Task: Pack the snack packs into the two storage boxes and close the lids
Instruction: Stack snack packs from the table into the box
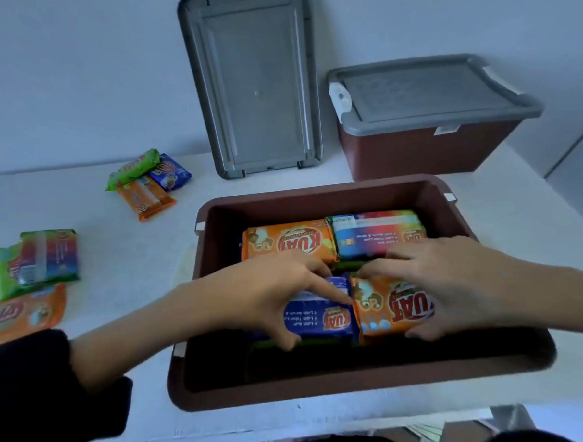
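Open storage box (360,391): centre of white table (122,250), near edge, lid off.
Left hand (273,289): grasps blue snack pack (322,317), fingers on far edge, thumb on near edge.
Right hand (455,279): grasps orange snack pack (386,307), fingers spread over top.
Both packs: inside box, near half, side by side, touching.
Far half: second orange pack (288,243), multicolour pack (375,231).
Loose grey lid (252,87): upright against wall.
Second storage box (425,149): far right, lid closed.
Loose packs: cluster of three (146,184), left group (39,261).
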`<state>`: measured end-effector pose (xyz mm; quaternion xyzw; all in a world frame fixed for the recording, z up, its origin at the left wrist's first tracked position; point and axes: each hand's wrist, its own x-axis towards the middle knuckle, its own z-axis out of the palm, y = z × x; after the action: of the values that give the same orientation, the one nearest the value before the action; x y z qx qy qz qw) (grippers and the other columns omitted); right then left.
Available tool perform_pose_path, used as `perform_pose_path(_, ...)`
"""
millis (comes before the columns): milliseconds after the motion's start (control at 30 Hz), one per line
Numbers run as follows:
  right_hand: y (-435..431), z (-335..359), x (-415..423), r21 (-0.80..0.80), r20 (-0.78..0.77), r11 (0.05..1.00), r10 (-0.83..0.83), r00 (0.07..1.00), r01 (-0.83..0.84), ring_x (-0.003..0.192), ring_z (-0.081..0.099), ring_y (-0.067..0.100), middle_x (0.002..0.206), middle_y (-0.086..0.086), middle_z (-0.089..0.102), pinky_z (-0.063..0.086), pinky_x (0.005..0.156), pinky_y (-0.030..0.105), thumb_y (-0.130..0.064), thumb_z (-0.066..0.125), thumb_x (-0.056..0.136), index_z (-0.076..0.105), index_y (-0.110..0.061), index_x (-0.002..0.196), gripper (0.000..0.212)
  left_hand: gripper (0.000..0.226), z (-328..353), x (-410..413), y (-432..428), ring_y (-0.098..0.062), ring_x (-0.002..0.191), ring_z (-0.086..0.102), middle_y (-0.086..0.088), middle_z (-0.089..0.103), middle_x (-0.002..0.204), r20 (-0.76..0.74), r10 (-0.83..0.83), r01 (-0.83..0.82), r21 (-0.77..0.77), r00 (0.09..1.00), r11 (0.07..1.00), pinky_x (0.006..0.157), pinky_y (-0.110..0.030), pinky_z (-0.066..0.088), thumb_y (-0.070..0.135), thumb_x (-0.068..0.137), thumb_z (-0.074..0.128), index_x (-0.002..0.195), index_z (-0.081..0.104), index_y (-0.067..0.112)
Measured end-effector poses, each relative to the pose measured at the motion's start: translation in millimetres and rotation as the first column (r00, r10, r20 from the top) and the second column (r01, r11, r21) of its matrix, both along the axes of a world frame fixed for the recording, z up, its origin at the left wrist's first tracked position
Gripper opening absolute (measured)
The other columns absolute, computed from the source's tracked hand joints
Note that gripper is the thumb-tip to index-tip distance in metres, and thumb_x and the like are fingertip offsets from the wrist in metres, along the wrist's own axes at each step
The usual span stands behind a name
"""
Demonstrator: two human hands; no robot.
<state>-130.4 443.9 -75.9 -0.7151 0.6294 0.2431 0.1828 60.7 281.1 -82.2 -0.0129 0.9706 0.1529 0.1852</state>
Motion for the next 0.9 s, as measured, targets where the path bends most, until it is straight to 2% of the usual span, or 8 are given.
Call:
perform_pose_path(67, -22.0, 4.8, 32.7, -0.184, -0.040, 0.983, -0.011, 0.999, 0.004, 0.124, 0.038, 0.012, 0.138, -0.007, 0.033, 0.040, 0.093, 0.026, -0.053, 0.056, 0.080, 0.013, -0.035, 0.141, 0.077, 0.076, -10.5, -3.8, 4.5, -0.013, 0.127, 0.030, 0.003, 0.032, 0.144, 0.009, -0.032, 0.033, -0.122, 0.999, 0.992, 0.104, -0.027, 0.030, 0.031, 0.077, 0.070, 0.140, 0.030, 0.042)
perform_pose_path(100, -20.6, -6.6, 30.8, -0.172, -0.042, 0.983, 0.050, 0.998, -0.057, 0.125, 0.038, 0.015, 0.139, -0.005, 0.033, 0.040, 0.093, 0.028, -0.051, 0.056, 0.082, 0.013, -0.033, 0.142, 0.076, 0.077, -15.2, -3.2, 6.1, -0.014, 0.129, 0.028, 0.002, 0.028, 0.145, 0.014, -0.040, 0.042, -0.174, 0.999, 0.984, 0.106, -0.029, 0.029, 0.032, 0.078, 0.069, 0.142, 0.026, 0.041)
perform_pose_path(167, -20.1, -19.5, 30.6, -0.212, -0.053, 0.976, 0.049, 0.997, -0.060, 0.127, 0.038, 0.018, 0.139, -0.002, 0.035, 0.040, 0.095, 0.030, -0.048, 0.057, 0.083, 0.015, -0.030, 0.143, 0.075, 0.078, -21.4, 0.4, 9.6, -0.016, 0.131, 0.024, 0.002, 0.023, 0.147, 0.004, -0.043, 0.043, -0.240, 0.999, 0.970, 0.105, -0.032, 0.031, 0.033, 0.080, 0.066, 0.144, 0.022, 0.039)
perform_pose_path(367, -23.7, -26.2, 32.6, -0.138, -0.121, 0.977, 0.149, 0.981, -0.165, 0.127, 0.032, 0.021, 0.140, 0.002, 0.033, 0.042, 0.092, 0.033, -0.047, 0.053, 0.087, 0.018, -0.024, 0.145, 0.071, 0.070, -23.3, 3.5, 12.4, -0.023, 0.127, 0.037, -0.005, 0.035, 0.142, -0.127, -0.075, 0.035, -0.294, 0.989, 0.955, 0.095, -0.041, 0.046, 0.042, 0.077, 0.069, 0.138, 0.040, 0.025)
perform_pose_path(433, -25.3, -27.9, 33.0, -0.124, -0.122, 0.972, 0.183, 0.975, -0.198, 0.126, 0.033, 0.023, 0.141, 0.005, 0.031, 0.043, 0.092, 0.035, -0.044, 0.054, 0.087, 0.015, -0.021, 0.145, 0.074, 0.072, -24.5, 1.1, 14.4, -0.024, 0.126, 0.037, -0.006, 0.035, 0.141, -0.108, -0.094, 0.052, -0.342, 0.990, 0.938, 0.091, -0.042, 0.048, 0.045, 0.078, 0.067, 0.139, 0.038, 0.023)
perform_pose_path(500, -26.6, -29.4, 36.0, -0.115, -0.133, 0.970, 0.197, 0.971, -0.212, 0.125, 0.035, 0.025, 0.141, 0.008, 0.029, 0.044, 0.091, 0.037, -0.038, 0.056, 0.087, 0.013, -0.018, 0.145, 0.074, 0.073, -26.8, -1.1, 16.9, -0.024, 0.127, 0.033, -0.007, 0.030, 0.143, -0.084, -0.114, 0.073, -0.386, 0.990, 0.919, 0.094, -0.041, 0.047, 0.045, 0.080, 0.065, 0.141, 0.033, 0.021)
perform_pose_path(633, -32.0, -33.0, 36.5, -0.120, -0.113, 0.966, 0.217, 0.970, -0.230, 0.125, 0.033, 0.027, 0.141, 0.013, 0.026, 0.045, 0.092, 0.038, -0.021, 0.054, 0.090, 0.015, -0.015, 0.142, 0.066, 0.073, -29.7, -5.1, 19.8, -0.024, 0.126, 0.027, -0.007, 0.021, 0.144, -0.055, -0.152, 0.111, -0.449, 0.987, 0.886, 0.096, -0.038, 0.041, 0.045, 0.083, 0.060, 0.143, 0.027, 0.019)
perform_pose_path(900, -31.1, -28.9, 35.6, -0.166, -0.074, 0.963, 0.202, 0.977, -0.211, 0.126, 0.034, 0.023, 0.140, 0.007, 0.028, 0.044, 0.094, 0.036, -0.026, 0.053, 0.090, 0.018, -0.019, 0.141, 0.063, 0.071, -31.6, -2.5, 19.2, -0.021, 0.126, 0.026, -0.005, 0.022, 0.142, -0.083, -0.120, 0.077, -0.405, 0.989, 0.911, 0.093, -0.035, 0.044, 0.043, 0.084, 0.060, 0.143, 0.030, 0.018)
